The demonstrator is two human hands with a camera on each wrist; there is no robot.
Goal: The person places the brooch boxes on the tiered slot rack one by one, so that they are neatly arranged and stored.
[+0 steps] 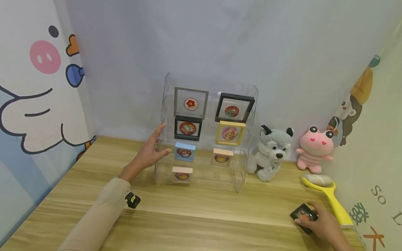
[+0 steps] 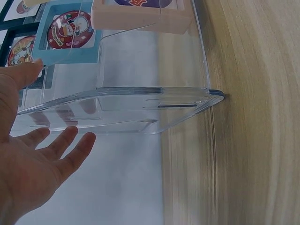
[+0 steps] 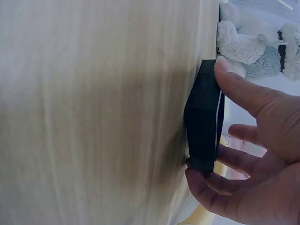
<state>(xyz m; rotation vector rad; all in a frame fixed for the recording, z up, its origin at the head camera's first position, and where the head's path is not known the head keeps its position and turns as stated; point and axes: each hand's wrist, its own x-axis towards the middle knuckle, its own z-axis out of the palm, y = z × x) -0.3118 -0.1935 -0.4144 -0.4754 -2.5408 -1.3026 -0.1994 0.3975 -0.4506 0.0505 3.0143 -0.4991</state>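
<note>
A clear tiered display stand [image 1: 216, 177] holds several small square frames with round badges, among them a blue frame [image 1: 184, 152], a yellow frame [image 1: 230, 132] and a pale pink one [image 1: 182, 175] at the bottom. At the stand's left side is my left hand [image 1: 147, 153], fingers spread behind the side panel and thumb at its front; the left wrist view shows the hand [image 2: 40, 164] beside the panel, contact unclear. Over at the right, my right hand [image 1: 326, 223] pinches a black frame [image 1: 304, 217] by opposite edges, low over the table or touching it.
Right of the stand sit a grey plush dog [image 1: 271, 151] and a pink plush toy [image 1: 315, 150]. A yellow-handled lint roller [image 1: 337, 205] lies by the right wall, close to my right hand. A pale curtain [image 1: 207, 42] hangs behind the wooden table [image 1: 188, 216].
</note>
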